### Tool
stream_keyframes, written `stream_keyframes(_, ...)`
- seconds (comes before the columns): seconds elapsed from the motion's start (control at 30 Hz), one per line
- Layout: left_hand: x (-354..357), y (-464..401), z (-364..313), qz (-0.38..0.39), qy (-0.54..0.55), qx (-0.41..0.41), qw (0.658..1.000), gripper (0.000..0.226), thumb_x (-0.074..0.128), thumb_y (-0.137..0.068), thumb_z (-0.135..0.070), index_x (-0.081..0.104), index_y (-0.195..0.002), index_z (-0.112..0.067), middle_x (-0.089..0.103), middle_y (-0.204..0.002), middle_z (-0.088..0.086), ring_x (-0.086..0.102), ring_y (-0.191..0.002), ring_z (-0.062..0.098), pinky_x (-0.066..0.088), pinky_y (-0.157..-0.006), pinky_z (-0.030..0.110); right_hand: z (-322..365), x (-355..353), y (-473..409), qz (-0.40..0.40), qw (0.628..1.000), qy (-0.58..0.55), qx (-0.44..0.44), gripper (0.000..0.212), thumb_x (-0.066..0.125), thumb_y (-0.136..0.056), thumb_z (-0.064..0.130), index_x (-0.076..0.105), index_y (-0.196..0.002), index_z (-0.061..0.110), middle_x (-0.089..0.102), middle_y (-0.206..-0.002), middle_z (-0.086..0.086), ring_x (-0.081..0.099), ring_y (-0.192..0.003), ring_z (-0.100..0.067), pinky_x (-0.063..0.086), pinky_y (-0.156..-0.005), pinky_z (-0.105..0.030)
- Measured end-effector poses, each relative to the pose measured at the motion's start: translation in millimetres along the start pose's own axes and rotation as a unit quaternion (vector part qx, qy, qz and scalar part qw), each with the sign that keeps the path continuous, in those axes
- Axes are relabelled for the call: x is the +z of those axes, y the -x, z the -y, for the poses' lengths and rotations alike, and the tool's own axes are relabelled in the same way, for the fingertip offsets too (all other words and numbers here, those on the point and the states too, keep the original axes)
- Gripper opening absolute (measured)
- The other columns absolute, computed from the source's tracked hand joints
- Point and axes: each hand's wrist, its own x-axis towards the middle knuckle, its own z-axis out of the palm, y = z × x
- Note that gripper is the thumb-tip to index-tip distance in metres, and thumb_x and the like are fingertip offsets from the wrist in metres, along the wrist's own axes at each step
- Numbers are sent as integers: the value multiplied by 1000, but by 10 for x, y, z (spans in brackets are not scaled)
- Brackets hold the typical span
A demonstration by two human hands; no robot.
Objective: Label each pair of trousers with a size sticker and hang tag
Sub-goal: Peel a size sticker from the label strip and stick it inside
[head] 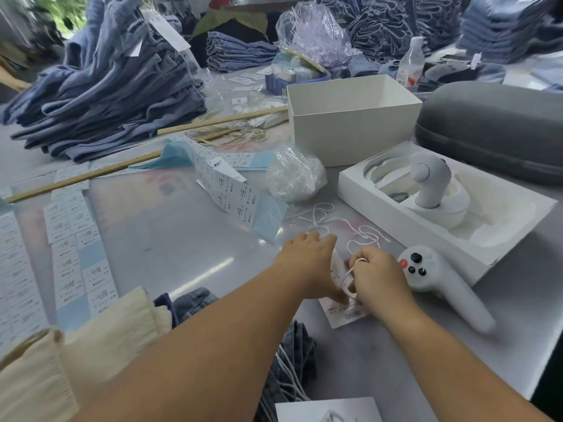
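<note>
Trousers (pixel 292 357) of blue denim are lying at the near edge of the counter (pixel 182 248), partly hidden under the person's forearms, with white strings trailing across the cloth. Just beyond them, beside the loose white controller (pixel 441 284), both hands are working over a white hang tag (pixel 341 315) that is resting flat on the counter. The left hand (pixel 307 263) is reaching over the tag with its fingers fairly straight and its thumb side pressing down near the card; whether its grip is truly pinching anything, I cannot tell. The right hand (pixel 377 278) is curling its fingers, and its grip is pinching a loop of white string (pixel 350 272) that is running down toward the tag. More loose strings (pixel 344 226) are lying just past the hands, between them and a crumpled clear bag (pixel 294 173). Left of the controller, a long strip of size stickers (pixel 228 190) on blue backing is trailing across the counter, and sheets of stickers (pixel 73 248) are lying farther left. Behind the controller, an open white box (pixel 350 120) is standing, and stacked denim trousers (pixel 115 95) are piling up at the far left.
</note>
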Motion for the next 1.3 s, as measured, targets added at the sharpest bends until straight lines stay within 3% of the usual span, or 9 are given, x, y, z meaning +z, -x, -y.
stream_keyframes(0.17,2,0,13,6,1,-29,1000,111,77,-61,-71,25,-145,-21,45,-137,7,40,-128,29,35,-106,42,-18,15,29,19,999,-26,-10,19,40,-81,-4,57,-74,1,54,-61,-6,50,-64,-29,36,-57,-31)
stream_keyframes(0.37,-52,18,-6,-55,-16,-9,998,127,81,-57,-67,10,-152,-20,41,-139,5,35,-130,29,30,-111,45,-75,25,7,18,999,-46,-14,21,41,-80,-5,54,-67,6,50,-55,-1,46,-59,-25,34,-55,-30)
stream_keyframes(0.57,-80,-5,56,-124,-44,29,991,69,75,-81,-41,40,-136,-18,47,-128,4,42,-120,26,37,-103,38,-130,30,26,17,997,-79,-8,31,41,-79,-4,53,-60,18,51,-47,5,44,-40,-10,36,-48,-27)
stream_keyframes(0.77,-47,26,-14,-173,-81,73,979,34,68,-85,-16,55,-116,-16,48,-123,5,47,-112,27,36,-101,37,-138,-10,89,23,993,-120,7,33,40,-82,-2,58,-67,21,56,-56,-3,45,-42,-13,40,-50,-31)
stream_keyframes(0.87,-103,56,-43,-189,-43,66,979,15,58,-89,-9,59,-103,-16,61,-104,5,57,-98,28,41,-83,35,-90,-101,143,11,992,-127,-2,35,41,-82,-3,61,-63,19,52,-44,3,43,-39,-12,37,-48,-26)
stream_keyframes(0.97,-223,74,-39,-195,48,31,979,10,55,-93,-12,62,-98,-18,64,-96,4,59,-89,27,39,-67,31,29,-210,210,-2,982,-191,-2,37,38,-77,-9,55,-56,16,57,-49,-1,40,-39,-14,33,-44,-26)
stream_keyframes(1.07,-354,98,-36,-210,87,35,973,9,58,-94,-17,67,-96,-18,65,-102,3,59,-94,25,48,-76,34,170,-336,256,-7,969,-248,-10,32,35,-75,-12,54,-59,9,59,-51,-3,44,-41,-15,36,-38,-25)
stream_keyframes(1.17,-471,149,-26,-229,94,30,968,10,62,-94,-23,70,-99,-20,61,-109,2,54,-104,24,45,-88,36,289,-441,297,3,961,-275,-29,28,34,-76,-14,53,-64,3,60,-53,-2,47,-39,-14,39,-37,-26)
stream_keyframes(1.3,-674,261,-65,-235,120,46,963,11,61,-92,-23,69,-98,-18,66,-107,1,58,-104,24,46,-90,35,383,-551,362,2,955,-292,-44,30,35,-76,-14,52,-61,6,60,-52,-2,49,-40,-15,40,-38,-27)
